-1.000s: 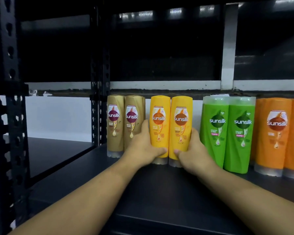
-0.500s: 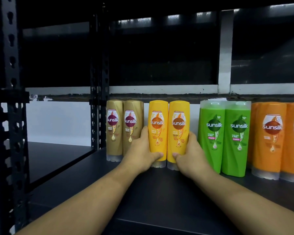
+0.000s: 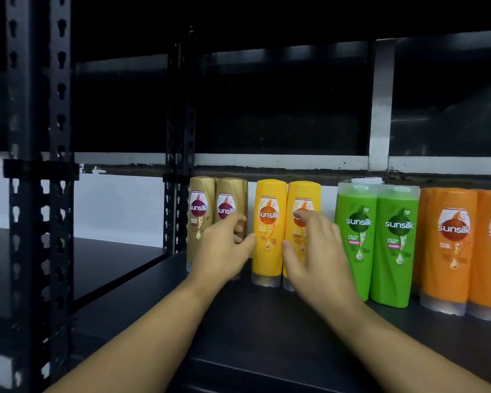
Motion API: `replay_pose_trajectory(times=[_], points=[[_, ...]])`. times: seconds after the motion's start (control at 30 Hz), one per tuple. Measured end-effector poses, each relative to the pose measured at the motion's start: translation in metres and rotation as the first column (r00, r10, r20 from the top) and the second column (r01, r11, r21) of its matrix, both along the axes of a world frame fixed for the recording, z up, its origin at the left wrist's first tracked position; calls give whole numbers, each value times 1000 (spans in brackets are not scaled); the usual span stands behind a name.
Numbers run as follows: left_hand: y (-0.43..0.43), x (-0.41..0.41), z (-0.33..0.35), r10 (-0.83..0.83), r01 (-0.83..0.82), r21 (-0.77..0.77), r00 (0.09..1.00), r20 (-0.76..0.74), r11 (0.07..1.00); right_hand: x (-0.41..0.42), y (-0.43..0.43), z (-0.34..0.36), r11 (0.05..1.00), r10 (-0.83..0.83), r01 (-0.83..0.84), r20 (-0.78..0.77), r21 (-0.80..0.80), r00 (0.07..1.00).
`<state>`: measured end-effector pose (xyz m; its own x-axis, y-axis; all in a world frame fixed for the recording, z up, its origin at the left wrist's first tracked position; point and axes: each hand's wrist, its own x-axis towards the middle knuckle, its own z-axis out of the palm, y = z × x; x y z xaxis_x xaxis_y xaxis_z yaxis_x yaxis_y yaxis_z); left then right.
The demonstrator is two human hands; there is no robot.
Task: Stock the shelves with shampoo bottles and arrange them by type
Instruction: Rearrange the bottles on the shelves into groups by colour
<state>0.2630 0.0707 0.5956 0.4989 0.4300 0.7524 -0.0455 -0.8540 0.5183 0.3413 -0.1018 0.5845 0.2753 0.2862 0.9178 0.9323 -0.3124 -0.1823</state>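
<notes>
On the shelf (image 3: 267,330): yellow bottles (image 3: 268,205) are standing upright as a touching pair, between the gold bottles (image 3: 203,194) and the green bottles (image 3: 357,242), with orange bottles (image 3: 451,251) sitting farthest right.
Left hand (image 3: 224,251): hovering with fingers loosely curled, gripping nothing; its thumb is lying at the left yellow bottle's edge, contact hard to tell.
Right hand (image 3: 315,248): hanging relaxed, fingers apart, before the right yellow bottle, clamping nothing.
Step in hand: probably squaring the yellow pair within its row.
Doing it well: nudging low on the bodies with flat fingers, turning labels forward, evening both side gaps, avoiding bumping the gold neighbours.
</notes>
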Motion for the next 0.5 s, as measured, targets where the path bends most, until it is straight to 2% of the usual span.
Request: replay_pose_trajectory(times=[0.07,0.13,0.2,0.3,0.5], points=[[7,-17,1,-18,22,56,997,-77,998,-6,1,-3,973,168,-173,-43,-155,985],[20,-37,-5,-20,58,141,968,-252,988,-11,4,-9,862,289,-359,-235,-358,928],[35,-60,-12,40,55,212,906,-422,976,-16,7,-12,751,262,-436,-382,-496,886],[52,-92,-16,47,49,155,827,-560,987,-21,9,-10,664,177,-464,-480,-586,859],[61,-115,-30,38,17,62,623,-782,998,-25,13,-16,506,83,-466,-497,-725,864]])
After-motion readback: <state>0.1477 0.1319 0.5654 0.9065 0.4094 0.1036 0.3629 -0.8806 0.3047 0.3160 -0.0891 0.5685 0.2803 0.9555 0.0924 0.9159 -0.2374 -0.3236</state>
